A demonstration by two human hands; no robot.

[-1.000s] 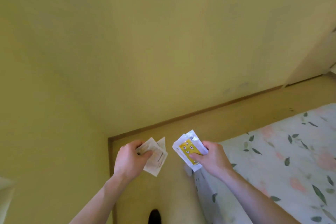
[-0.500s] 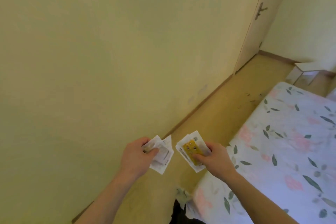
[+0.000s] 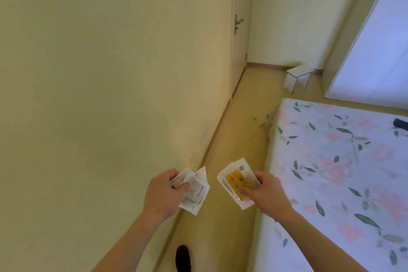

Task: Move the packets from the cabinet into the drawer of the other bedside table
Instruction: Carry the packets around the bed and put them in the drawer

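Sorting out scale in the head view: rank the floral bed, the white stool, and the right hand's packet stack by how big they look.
1. Floral bed, by far the largest.
2 and 3. Unsure: the white stool and the packet stack in the right hand look alike in size, but the stool stands much farther from the camera.

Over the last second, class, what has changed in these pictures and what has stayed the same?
The view has swung up along the wall: a door, stool and more bed have come into sight. Nothing was picked up or dropped: the left hand and right hand keep their packets.
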